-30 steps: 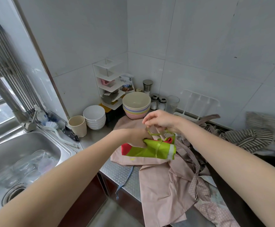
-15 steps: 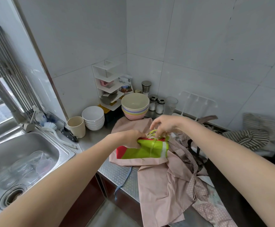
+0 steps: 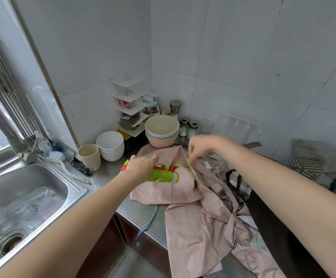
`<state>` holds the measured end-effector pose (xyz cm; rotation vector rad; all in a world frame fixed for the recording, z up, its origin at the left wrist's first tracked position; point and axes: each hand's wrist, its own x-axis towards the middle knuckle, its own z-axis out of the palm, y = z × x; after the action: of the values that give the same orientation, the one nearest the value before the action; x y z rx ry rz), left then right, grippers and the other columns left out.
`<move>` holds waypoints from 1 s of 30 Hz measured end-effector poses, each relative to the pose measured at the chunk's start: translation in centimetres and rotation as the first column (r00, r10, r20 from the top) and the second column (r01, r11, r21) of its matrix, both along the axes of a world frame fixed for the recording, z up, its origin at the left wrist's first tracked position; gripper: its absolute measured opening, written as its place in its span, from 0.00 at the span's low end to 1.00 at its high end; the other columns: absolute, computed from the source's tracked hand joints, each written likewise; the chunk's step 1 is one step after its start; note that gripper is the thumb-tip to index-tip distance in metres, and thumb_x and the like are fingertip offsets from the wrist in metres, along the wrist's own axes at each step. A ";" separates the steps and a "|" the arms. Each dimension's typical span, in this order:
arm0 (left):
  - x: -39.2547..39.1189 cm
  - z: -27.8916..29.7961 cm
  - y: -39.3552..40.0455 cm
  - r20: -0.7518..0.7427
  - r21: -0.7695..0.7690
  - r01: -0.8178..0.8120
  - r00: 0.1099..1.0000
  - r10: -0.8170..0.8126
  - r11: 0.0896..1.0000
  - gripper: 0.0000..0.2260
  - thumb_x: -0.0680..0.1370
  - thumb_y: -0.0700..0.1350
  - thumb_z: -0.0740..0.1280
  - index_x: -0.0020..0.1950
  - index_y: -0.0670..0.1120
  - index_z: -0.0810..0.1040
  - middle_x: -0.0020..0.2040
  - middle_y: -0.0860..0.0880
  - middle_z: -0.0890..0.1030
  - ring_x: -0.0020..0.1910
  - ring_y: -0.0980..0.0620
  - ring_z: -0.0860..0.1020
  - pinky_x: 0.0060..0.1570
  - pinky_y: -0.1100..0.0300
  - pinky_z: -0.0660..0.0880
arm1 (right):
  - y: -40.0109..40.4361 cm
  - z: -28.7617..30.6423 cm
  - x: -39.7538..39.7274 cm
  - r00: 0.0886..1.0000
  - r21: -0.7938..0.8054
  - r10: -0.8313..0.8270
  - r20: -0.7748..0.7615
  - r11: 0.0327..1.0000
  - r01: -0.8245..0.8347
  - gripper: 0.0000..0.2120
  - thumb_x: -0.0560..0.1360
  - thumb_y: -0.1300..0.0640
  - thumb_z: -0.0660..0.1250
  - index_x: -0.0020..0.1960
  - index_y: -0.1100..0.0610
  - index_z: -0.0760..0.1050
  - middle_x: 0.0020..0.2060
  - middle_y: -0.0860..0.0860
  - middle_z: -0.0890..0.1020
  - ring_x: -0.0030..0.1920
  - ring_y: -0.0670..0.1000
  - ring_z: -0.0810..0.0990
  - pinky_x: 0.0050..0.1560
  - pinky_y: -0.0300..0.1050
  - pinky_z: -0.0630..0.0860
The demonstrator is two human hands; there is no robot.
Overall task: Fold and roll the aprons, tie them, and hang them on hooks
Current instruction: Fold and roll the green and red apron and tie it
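Note:
A rolled green and red apron [image 3: 164, 175] lies on a spread pink apron [image 3: 185, 199] on the steel counter. My left hand [image 3: 141, 164] presses down on the roll's left part and pinches one green tie string. My right hand [image 3: 200, 146] is raised to the right of the roll and pinches the other green string [image 3: 193, 172], which runs taut down beside the roll. A dotted brown apron [image 3: 223, 187] lies crumpled to the right. A white hook rack [image 3: 237, 127] is mounted on the back wall.
Stacked coloured bowls [image 3: 161, 133], white bowls [image 3: 110, 145] and a beige cup [image 3: 89, 159] stand behind the aprons. A sink [image 3: 21, 199] with glassware is at left. A striped cloth [image 3: 303, 165] lies at far right. A white corner shelf [image 3: 129, 105] holds small items.
The two hands have drawn apart, pulling the green strings out to either side. The roll has come down onto the pink apron, and my left hand now lies on top of it.

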<state>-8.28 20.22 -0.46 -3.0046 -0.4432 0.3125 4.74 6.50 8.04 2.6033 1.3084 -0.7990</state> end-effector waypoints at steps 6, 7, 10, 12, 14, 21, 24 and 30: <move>0.1 -0.2 0.1 -0.061 -0.434 0.017 0.997 -0.048 0.901 0.18 0.75 0.38 0.65 0.63 0.44 0.67 0.60 0.45 0.75 0.55 0.46 0.73 0.49 0.59 0.68 | 2.0 -0.3 -1.0 0.996 0.483 0.089 0.013 0.872 -0.084 0.06 0.72 0.59 0.69 0.41 0.60 0.82 0.33 0.51 0.80 0.34 0.45 0.73 0.33 0.30 0.66; 0.1 -0.2 0.2 -0.075 -0.555 -0.003 0.996 -0.046 0.832 0.18 0.74 0.37 0.67 0.61 0.43 0.67 0.60 0.43 0.74 0.53 0.48 0.72 0.48 0.59 0.68 | 2.0 -0.3 -0.7 0.997 0.526 0.075 0.003 0.848 -0.065 0.06 0.72 0.59 0.69 0.42 0.61 0.83 0.33 0.51 0.80 0.34 0.45 0.74 0.32 0.28 0.65; -0.6 0.3 0.6 -0.055 -0.862 -0.076 0.997 0.057 0.500 0.15 0.73 0.31 0.68 0.53 0.43 0.66 0.60 0.39 0.75 0.52 0.48 0.73 0.55 0.50 0.73 | 1.6 -0.1 0.6 0.982 0.689 -0.077 -0.172 0.703 0.176 0.05 0.73 0.59 0.69 0.41 0.60 0.82 0.26 0.44 0.80 0.28 0.38 0.75 0.29 0.24 0.65; -1.1 0.9 0.7 -0.029 -0.968 -0.066 0.988 0.155 0.241 0.17 0.73 0.28 0.66 0.57 0.42 0.68 0.59 0.40 0.77 0.57 0.45 0.76 0.59 0.51 0.73 | 1.0 -0.9 1.4 0.923 0.720 -0.212 -0.323 0.578 0.384 0.05 0.74 0.60 0.68 0.42 0.61 0.81 0.22 0.44 0.77 0.21 0.37 0.71 0.25 0.26 0.64; -1.2 1.5 0.7 0.005 -1.000 0.008 0.967 0.256 -0.013 0.22 0.74 0.27 0.64 0.63 0.45 0.68 0.58 0.46 0.79 0.57 0.49 0.78 0.57 0.58 0.76 | 0.2 -2.5 1.8 0.840 0.614 -0.350 -0.415 0.573 0.543 0.05 0.75 0.62 0.67 0.43 0.63 0.80 0.25 0.48 0.75 0.18 0.40 0.66 0.20 0.32 0.60; 0.6 1.8 1.8 -0.046 -0.971 0.136 0.705 0.708 -0.198 0.13 0.73 0.34 0.70 0.46 0.48 0.69 0.47 0.45 0.79 0.48 0.45 0.78 0.55 0.45 0.74 | -0.5 -8.9 -1.5 0.569 0.265 -0.332 -0.753 0.639 0.723 0.09 0.76 0.62 0.65 0.37 0.60 0.74 0.30 0.54 0.77 0.21 0.43 0.68 0.18 0.32 0.58; 0.9 -0.1 2.9 0.030 -0.999 0.026 0.497 0.867 0.020 0.19 0.70 0.38 0.73 0.37 0.48 0.62 0.41 0.44 0.73 0.46 0.46 0.74 0.55 0.43 0.73 | -0.6 -9.5 -1.9 0.616 0.330 -0.329 -0.716 0.618 0.713 0.11 0.78 0.63 0.62 0.36 0.59 0.74 0.31 0.54 0.77 0.20 0.41 0.75 0.19 0.31 0.62; -0.9 -1.6 3.0 0.261 -0.727 -0.395 0.598 0.758 0.561 0.14 0.73 0.43 0.71 0.42 0.46 0.64 0.48 0.43 0.74 0.54 0.42 0.74 0.45 0.55 0.66 | 0.3 -7.4 -2.7 0.783 0.537 -0.142 -0.605 0.654 0.533 0.10 0.80 0.63 0.57 0.48 0.65 0.76 0.31 0.52 0.77 0.24 0.42 0.78 0.26 0.34 0.72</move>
<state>-9.22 23.24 -2.08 -3.3597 -1.8162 -0.5579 2.06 6.82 0.66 3.5010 1.4389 -1.3878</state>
